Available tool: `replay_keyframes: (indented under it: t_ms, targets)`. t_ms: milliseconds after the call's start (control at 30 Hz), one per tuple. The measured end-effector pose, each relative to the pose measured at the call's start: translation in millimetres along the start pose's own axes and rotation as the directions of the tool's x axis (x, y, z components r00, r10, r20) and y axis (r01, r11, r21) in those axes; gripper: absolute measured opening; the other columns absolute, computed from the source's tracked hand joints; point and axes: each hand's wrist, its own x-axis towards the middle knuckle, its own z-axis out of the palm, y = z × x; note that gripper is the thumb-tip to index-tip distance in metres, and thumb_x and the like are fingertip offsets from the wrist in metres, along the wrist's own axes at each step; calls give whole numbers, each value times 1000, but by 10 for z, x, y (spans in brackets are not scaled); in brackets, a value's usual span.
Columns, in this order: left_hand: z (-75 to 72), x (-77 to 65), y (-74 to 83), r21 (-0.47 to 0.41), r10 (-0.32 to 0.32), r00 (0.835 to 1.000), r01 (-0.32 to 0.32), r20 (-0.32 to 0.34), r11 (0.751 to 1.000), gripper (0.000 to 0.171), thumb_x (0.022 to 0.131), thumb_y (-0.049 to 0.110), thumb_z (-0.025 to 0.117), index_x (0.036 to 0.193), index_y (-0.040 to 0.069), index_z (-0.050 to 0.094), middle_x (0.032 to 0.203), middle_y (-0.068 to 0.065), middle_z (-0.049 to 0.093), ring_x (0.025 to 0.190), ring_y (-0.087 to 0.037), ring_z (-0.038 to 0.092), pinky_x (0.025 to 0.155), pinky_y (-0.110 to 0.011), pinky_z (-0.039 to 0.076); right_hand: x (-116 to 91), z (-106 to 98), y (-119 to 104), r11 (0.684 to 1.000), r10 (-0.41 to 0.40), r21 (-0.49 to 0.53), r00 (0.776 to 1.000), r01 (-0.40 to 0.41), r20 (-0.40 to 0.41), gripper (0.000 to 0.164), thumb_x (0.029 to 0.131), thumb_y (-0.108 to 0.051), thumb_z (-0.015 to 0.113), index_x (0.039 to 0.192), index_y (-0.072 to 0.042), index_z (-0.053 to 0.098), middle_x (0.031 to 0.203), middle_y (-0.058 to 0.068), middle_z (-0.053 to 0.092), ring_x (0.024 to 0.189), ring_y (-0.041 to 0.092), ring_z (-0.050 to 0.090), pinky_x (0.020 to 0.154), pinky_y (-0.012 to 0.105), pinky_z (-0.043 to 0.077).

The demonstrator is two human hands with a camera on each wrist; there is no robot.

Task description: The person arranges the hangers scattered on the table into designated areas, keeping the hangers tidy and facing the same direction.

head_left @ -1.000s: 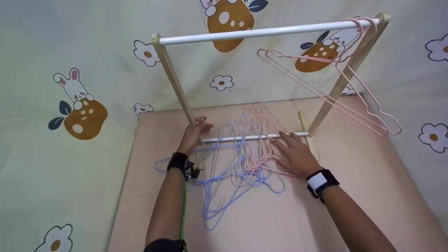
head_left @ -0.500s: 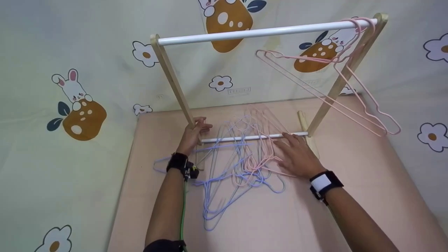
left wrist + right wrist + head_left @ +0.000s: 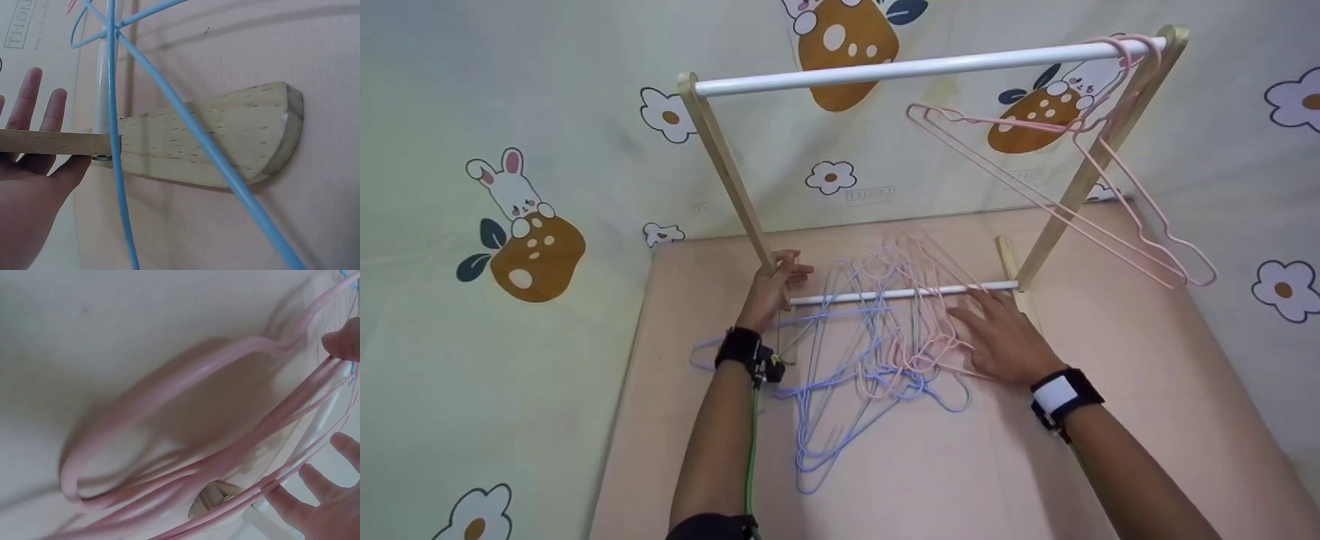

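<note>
In the head view, my left hand (image 3: pixel 770 294) rests against the lower part of the rack's left wooden post (image 3: pixel 727 172). Its fingers (image 3: pixel 25 101) lie straight behind that post in the left wrist view. My right hand (image 3: pixel 1003 341) reaches over the right side of a hanger pile, fingers extended, near the white lower bar (image 3: pixel 982 286). Thumb and fingertips touch pink hangers (image 3: pixel 169 385) in the right wrist view. Blue hangers (image 3: pixel 840 454) lie tangled with the pink ones. Two pink hangers (image 3: pixel 1140 240) hang at the right end of the white top bar (image 3: pixel 885 71).
The rack's wooden foot (image 3: pixel 225 135) stands on the pink surface (image 3: pixel 930 465), with blue hanger wires crossing over it. Another foot (image 3: pixel 1006 256) is at the right. Patterned cloth walls (image 3: pixel 607 360) enclose the left, back and right.
My right hand has shifted slightly right, and the pink hanger beside its thumb has moved a little. The left hand stays at the post.
</note>
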Motion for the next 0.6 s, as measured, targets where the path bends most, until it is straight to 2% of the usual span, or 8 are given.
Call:
replay_keyframes:
  t_ms: [100, 200, 267, 333, 433, 600]
  targets:
    - [-5, -5, 1, 17, 2, 1000, -2, -4, 1000, 52, 100, 48, 48, 132, 7, 51, 121, -25, 64, 122, -49, 51, 103, -60, 35, -9, 6, 0, 999, -33, -8, 999, 33, -3, 62, 86, -27, 65, 145, -26, 48, 154, 19, 33, 137, 48, 30, 106, 63, 29]
    - [-11, -7, -5, 55, 0, 1000, 0, -6, 998, 50, 101, 51, 46, 131, 11, 52, 120, -21, 66, 121, -45, 54, 84, -49, 47, -15, 20, 0, 998, -65, 11, 998, 65, -24, 54, 90, -25, 62, 143, -26, 51, 151, 22, 36, 135, 50, 32, 106, 64, 27]
    - [-13, -9, -10, 77, -1, 1000, 2, -9, 997, 50, 100, 52, 45, 131, 12, 52, 119, -18, 67, 120, -42, 56, 67, -42, 44, -22, 25, 0, 997, -77, 30, 996, 78, -38, 50, 92, -24, 60, 142, -25, 52, 150, 23, 38, 135, 51, 33, 106, 65, 26]
    - [-12, -10, -13, 89, -3, 1000, 4, -11, 996, 50, 100, 53, 45, 130, 13, 53, 119, -17, 67, 120, -41, 57, 57, -38, 36, -25, 21, -3, 995, -85, 48, 995, 88, -51, 46, 94, -21, 59, 140, -22, 54, 149, 24, 39, 134, 52, 34, 106, 65, 25]
    - [-7, -9, -14, 88, 1, 1000, 1, -19, 996, 49, 101, 51, 46, 130, 13, 54, 118, -17, 68, 119, -41, 57, 60, -39, 40, -30, 9, -6, 995, -75, 63, 996, 78, -50, 47, 94, -15, 57, 141, -19, 52, 150, 22, 39, 135, 50, 34, 107, 63, 26]
    - [-3, 4, -17, 98, 1, 1000, 2, -30, 995, 49, 101, 52, 46, 130, 14, 54, 117, -15, 69, 118, -40, 58, 59, -39, 39, -26, -35, -11, 995, -27, 93, 999, 30, -25, 55, 95, -10, 55, 148, -19, 44, 152, 17, 39, 137, 45, 34, 108, 59, 29]
